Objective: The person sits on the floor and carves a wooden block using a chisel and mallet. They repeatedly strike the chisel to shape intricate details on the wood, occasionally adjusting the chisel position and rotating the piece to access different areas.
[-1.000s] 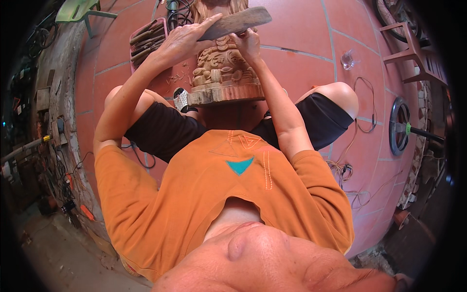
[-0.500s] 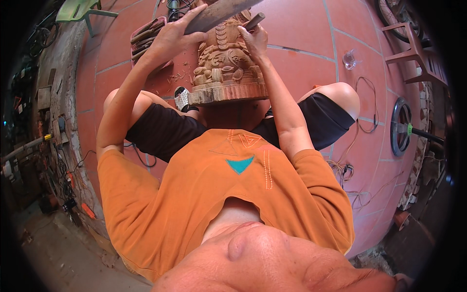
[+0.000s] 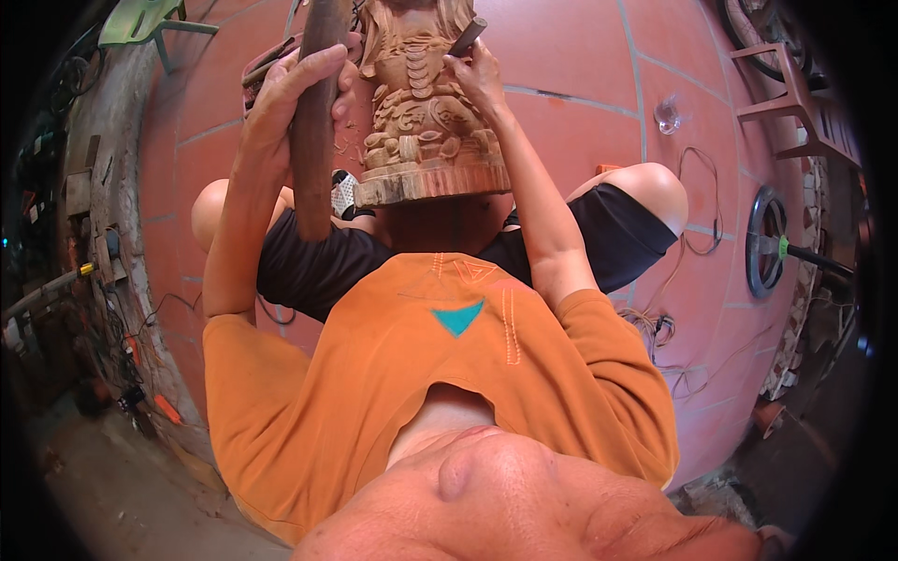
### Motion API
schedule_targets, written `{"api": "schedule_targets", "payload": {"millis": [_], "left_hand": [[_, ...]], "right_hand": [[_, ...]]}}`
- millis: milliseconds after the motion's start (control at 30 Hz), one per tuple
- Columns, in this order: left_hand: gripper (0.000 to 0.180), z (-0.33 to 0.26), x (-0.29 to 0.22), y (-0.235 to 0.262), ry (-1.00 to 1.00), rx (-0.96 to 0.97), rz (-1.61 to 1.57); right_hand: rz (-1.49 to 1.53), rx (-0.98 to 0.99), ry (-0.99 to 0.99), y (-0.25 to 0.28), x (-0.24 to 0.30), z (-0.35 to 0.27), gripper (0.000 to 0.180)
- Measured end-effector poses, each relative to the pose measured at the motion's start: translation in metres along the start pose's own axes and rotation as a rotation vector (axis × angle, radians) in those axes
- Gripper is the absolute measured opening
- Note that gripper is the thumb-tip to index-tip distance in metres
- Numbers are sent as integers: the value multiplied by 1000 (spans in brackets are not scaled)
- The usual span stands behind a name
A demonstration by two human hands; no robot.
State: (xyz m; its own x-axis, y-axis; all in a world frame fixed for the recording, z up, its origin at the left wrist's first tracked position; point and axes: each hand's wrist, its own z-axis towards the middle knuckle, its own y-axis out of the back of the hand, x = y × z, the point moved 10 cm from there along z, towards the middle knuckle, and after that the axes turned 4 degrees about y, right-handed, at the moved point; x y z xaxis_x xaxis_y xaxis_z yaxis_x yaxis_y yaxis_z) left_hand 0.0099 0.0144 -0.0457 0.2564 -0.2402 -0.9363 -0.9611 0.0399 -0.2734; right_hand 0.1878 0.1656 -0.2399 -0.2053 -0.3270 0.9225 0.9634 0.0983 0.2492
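Observation:
A carved wooden statue lies in front of me, with its flat, rough-cut base nearest my body. My left hand is wrapped round a long dark wooden club, left of the statue. The club's thick end hangs down over my left thigh. Against the statue's upper right side, my right hand grips a chisel. Only the chisel's dark round butt sticks up above the fingers; its cutting end is hidden.
A pinkish tray of tools sits beyond my left hand, mostly covered. Wood chips lie left of the statue. To the right are a clear cup, a brown plastic stool, cables and a wheel-shaped stand. A green chair stands far left.
My left hand has drawn back and left, away from above the statue. The club has swung from slanting across the statue to hanging along its left side. My right hand keeps its grip.

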Motion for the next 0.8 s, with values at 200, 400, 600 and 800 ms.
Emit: {"api": "schedule_targets", "payload": {"millis": [200,400,600,800], "left_hand": [[44,3,11,13,80,-36,-63],[43,4,16,14,104,-56,84],[47,6,3,19,-89,-152,474],[59,9,1,10,-168,-165,533]], "right_hand": [[-204,3,130,-4,19,2,41],[-198,25,182,-7,29,3,44],[-166,123,171,-16,34,3,35],[-151,184,144,-17,38,1,28]]}}
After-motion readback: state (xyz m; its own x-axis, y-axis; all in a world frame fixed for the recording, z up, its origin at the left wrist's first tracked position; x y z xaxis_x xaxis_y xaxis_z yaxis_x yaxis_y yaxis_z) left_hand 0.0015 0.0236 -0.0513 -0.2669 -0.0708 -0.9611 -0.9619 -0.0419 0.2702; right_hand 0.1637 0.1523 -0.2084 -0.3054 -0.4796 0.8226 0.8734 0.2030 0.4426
